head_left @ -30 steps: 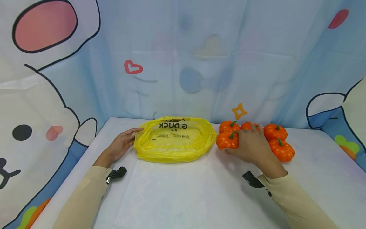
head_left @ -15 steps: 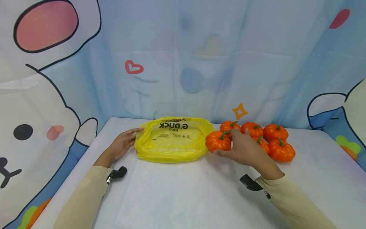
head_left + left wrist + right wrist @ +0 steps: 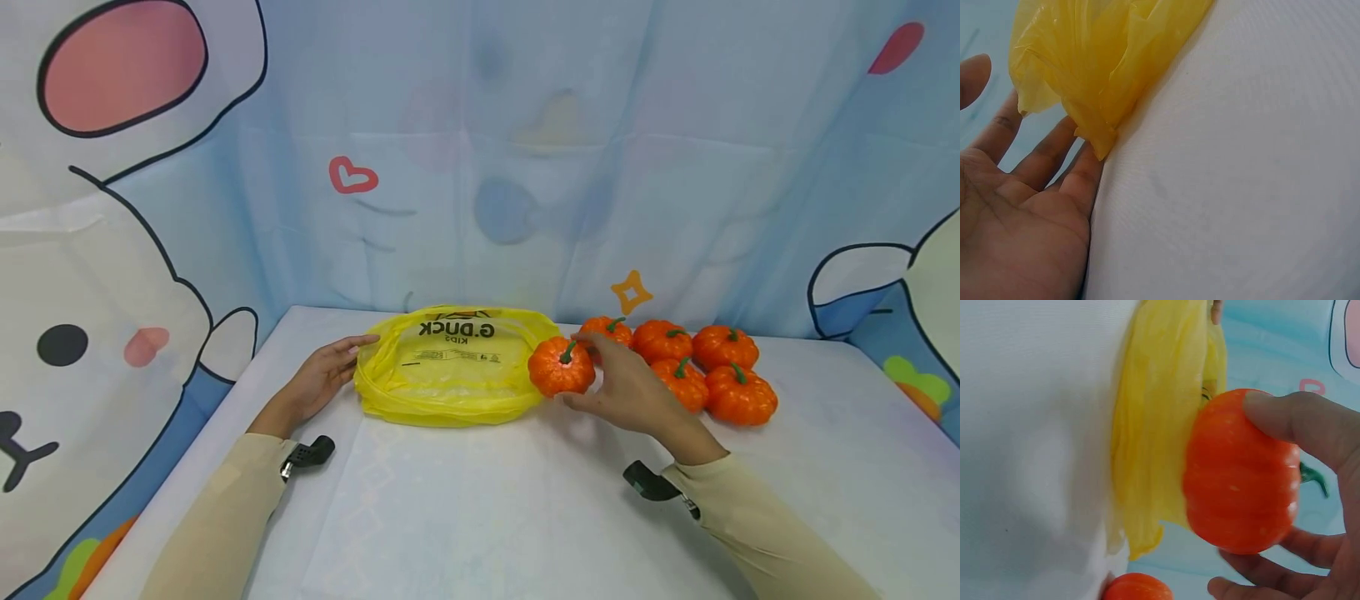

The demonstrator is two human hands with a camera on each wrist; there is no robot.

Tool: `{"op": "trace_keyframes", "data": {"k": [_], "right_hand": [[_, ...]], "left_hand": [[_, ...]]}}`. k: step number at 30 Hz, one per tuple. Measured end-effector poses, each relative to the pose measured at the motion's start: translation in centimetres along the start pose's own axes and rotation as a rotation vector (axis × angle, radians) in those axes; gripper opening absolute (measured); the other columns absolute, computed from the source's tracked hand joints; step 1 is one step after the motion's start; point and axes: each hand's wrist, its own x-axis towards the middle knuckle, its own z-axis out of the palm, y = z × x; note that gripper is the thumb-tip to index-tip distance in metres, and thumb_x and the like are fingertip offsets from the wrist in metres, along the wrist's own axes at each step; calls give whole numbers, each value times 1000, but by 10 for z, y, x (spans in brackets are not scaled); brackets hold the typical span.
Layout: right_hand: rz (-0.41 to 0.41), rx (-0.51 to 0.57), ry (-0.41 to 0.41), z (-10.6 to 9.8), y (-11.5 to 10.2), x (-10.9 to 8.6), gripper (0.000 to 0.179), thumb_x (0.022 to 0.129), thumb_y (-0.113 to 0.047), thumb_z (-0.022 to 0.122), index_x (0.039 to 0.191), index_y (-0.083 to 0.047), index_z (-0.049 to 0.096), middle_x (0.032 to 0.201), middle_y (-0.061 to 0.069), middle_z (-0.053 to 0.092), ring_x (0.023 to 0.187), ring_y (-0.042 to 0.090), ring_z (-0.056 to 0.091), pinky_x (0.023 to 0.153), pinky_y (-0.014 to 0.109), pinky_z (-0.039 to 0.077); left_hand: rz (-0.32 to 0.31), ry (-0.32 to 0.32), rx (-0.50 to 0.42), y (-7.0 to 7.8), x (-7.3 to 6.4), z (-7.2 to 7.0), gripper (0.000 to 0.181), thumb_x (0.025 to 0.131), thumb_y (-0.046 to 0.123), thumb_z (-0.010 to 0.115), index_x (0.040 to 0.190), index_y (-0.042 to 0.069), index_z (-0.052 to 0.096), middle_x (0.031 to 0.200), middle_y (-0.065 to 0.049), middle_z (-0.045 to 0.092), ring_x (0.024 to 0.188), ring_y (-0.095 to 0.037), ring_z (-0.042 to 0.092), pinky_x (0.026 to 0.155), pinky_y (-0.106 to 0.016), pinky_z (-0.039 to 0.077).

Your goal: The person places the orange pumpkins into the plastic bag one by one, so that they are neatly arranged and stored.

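Observation:
My right hand [image 3: 626,387] grips a small orange pumpkin [image 3: 561,367] with a green stem, thumb on one side and fingers on the other. In the head view this pumpkin overlaps the right end of a yellow plastic bag [image 3: 450,387] printed with dark lettering. The right wrist view shows the held pumpkin [image 3: 1241,475] in front of the bag [image 3: 1154,425]. At the bag's left end, my left hand [image 3: 324,377] lies with fingers extended and fingertips at its edge. In the left wrist view, the left palm [image 3: 1022,231] faces the camera beside the bag's gathered corner [image 3: 1100,119].
Several more orange pumpkins [image 3: 741,395] stand grouped on the white table [image 3: 465,508], right of the bag. A blue cartoon-printed curtain [image 3: 465,150] hangs behind the table. Black wrist cameras [image 3: 651,481] sit at both sleeves.
My right hand has drawn one pumpkin leftward from the group to the bag's right end. More of the pumpkins behind it now show. The left hand stays at the bag's edge.

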Motion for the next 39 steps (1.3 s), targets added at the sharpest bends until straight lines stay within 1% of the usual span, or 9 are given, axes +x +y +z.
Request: {"op": "trace_keyframes", "data": {"k": [3,7,12,15,20,24,30,35,39], "right_hand": [[-34,62,47,4,2,2,84,73,-17,85,141,2,39,136,22,51,121,38,53,99,57,49],[-56,175,75,9,4,4,86,71,-8,86,140,1,37,132,21,48,116,37,55,95,53,53],[-19,326,23,13,4,6,87,71,-6,86,143,-7,38,133,20,43,113,40,57,87,47,57],[-4,407,-9,16,3,6,87,71,-4,86,144,-10,38,135,19,43,113,38,57,86,43,57],[28,519,-32,22,-1,7,89,71,0,85,147,-12,40,139,18,43,112,33,55,86,30,57],[47,547,-43,25,-3,7,90,73,-6,85,150,-14,39,146,17,41,114,33,55,87,26,57],[84,568,-74,23,-6,10,88,79,-19,83,153,-17,35,157,14,33,120,38,56,93,39,57],[163,528,-121,26,-9,25,88,81,-31,82,154,-23,34,161,9,29,127,40,52,96,44,55],[214,530,-151,38,-18,43,87,81,-32,82,154,-26,35,160,10,31,131,39,51,99,47,53]], "left_hand": [[-5,3,-8,-1,1,0,47,106,23,41,149,4,40,165,-4,19,151,-24,22,103,-12,43],[-7,5,-18,-1,2,0,47,106,22,41,149,3,40,165,-4,19,151,-24,23,103,-12,43],[-1,1,-22,-1,2,-1,46,107,22,40,149,3,40,165,-5,19,151,-25,22,102,-12,44],[-1,0,-16,-1,2,-2,46,106,23,41,149,4,41,165,-5,19,151,-25,23,102,-12,44],[-7,8,-13,-1,2,-1,46,106,22,41,148,4,41,165,-4,20,150,-24,23,100,-11,44],[-11,3,-13,-1,3,0,46,106,22,41,149,4,40,165,-4,19,151,-25,22,101,-11,44],[-9,-15,-26,0,4,3,48,106,23,42,150,3,39,165,-5,19,149,-24,25,102,-12,44],[-14,-2,-29,2,2,3,48,106,23,42,150,3,39,165,-5,18,148,-22,27,99,-10,44],[-26,-1,-30,2,0,1,48,106,24,42,150,4,39,165,-3,17,149,-23,25,101,-11,44]]}}
